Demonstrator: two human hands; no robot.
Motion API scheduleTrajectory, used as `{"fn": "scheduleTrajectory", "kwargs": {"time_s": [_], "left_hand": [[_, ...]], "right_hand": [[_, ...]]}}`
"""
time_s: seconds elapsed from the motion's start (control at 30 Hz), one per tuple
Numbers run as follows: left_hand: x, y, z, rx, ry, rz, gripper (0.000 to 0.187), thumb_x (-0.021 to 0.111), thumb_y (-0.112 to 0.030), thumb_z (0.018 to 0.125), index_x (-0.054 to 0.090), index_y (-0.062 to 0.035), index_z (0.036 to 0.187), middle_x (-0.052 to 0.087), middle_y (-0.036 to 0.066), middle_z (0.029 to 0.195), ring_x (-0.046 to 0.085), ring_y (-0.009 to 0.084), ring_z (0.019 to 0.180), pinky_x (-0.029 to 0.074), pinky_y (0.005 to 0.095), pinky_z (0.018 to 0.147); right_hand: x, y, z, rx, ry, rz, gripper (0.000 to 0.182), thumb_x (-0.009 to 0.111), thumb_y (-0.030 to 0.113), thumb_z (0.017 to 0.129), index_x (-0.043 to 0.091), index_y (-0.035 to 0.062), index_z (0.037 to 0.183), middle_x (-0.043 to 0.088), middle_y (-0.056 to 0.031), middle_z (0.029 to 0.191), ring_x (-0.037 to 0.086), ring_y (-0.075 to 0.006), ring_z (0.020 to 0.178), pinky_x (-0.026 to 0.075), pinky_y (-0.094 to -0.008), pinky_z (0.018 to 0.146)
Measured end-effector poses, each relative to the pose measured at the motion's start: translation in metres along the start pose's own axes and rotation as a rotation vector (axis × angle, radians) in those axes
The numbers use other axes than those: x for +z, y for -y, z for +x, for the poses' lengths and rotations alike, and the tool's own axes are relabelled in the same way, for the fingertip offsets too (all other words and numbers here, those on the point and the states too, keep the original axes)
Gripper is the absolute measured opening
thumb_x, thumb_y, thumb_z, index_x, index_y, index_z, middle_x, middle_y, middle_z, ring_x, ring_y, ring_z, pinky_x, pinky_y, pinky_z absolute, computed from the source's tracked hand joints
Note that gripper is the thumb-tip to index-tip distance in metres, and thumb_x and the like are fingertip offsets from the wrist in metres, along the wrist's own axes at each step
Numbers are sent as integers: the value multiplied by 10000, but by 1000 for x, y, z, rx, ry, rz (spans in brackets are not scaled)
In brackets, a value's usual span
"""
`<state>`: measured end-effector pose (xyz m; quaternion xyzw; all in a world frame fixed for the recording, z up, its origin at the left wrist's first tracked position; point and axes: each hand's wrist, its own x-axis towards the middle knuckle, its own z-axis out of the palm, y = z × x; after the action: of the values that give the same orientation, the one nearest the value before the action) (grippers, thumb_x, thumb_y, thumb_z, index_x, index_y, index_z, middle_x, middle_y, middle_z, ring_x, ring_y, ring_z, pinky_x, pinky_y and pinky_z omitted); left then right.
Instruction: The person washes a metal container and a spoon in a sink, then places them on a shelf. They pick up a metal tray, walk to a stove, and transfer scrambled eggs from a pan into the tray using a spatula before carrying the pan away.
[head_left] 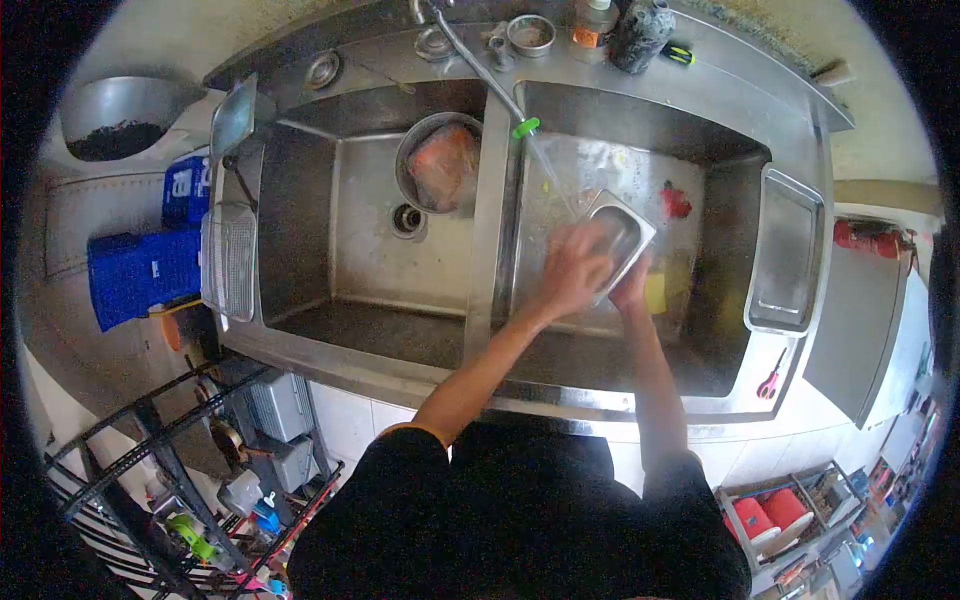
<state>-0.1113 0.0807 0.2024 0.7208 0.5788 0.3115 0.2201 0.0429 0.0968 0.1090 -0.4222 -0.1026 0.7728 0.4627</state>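
Observation:
A small rectangular steel food pan (625, 222) is tilted over the right sink basin (560, 345). My right hand (630, 287) grips it from below at its near right edge. My left hand (578, 268) lies over the pan's left side, its fingers smeared by motion. From the tap hose (468, 55), which carries a green band (525, 128), a thin stream of water (557, 182) falls by the pan's upper left corner. A yellow piece (656, 290), like a sponge or cloth, sits on the basin floor just right of my right hand. Farther right is a red scrap (676, 200).
In the left basin stand a round metal bowl (404, 172) with a pinkish slab (443, 165) and a drain (407, 220). A steel tray (785, 250) and red-handled scissors (769, 382) lie on the right ledge. Jars (594, 22) line the back ledge; a mesh basket (230, 262) is left.

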Motion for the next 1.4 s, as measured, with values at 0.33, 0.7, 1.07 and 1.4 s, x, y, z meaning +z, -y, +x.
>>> {"fn": "scheduleTrajectory", "kwargs": {"time_s": [0.33, 0.7, 1.07, 1.4], "left_hand": [[75, 123, 59, -738, 32, -73, 524, 558, -292, 841, 386, -33, 1263, 576, 257, 1055, 545, 419, 992, 444, 459, 852], [16, 52, 14, -918, 108, -1252, 914, 707, -510, 671, 298, -97, 1376, 344, 131, 1371, 307, 316, 1276, 368, 502, 941], [-88, -35, -20, -520, -170, -414, 1009, 766, -385, 592, 237, 13, 1353, 430, 254, 1258, 482, 341, 1121, 398, 409, 945], [-264, 20, -195, -565, -825, -545, 871, 819, -177, 636, 308, 27, 1311, 469, 179, 1215, 478, 255, 1129, 422, 366, 926]], "right_hand": [[40, 5, 35, -32, -33, -216, 561, 317, 459, 945, 397, 28, 1295, 531, -97, 1186, 533, -209, 1047, 435, -365, 882], [-80, -26, 52, 199, 422, 65, 234, 437, 189, 928, 540, 31, 1068, 575, -45, 910, 507, -131, 663, 412, -249, 556], [-34, -12, 67, 285, 174, -304, 270, 452, 216, 929, 565, 5, 1053, 593, -64, 904, 529, -141, 712, 426, -249, 619], [264, 48, 115, -747, -14, -1017, 320, 490, 229, 932, 572, -21, 1114, 602, -58, 998, 533, -135, 924, 408, -266, 808]]}}
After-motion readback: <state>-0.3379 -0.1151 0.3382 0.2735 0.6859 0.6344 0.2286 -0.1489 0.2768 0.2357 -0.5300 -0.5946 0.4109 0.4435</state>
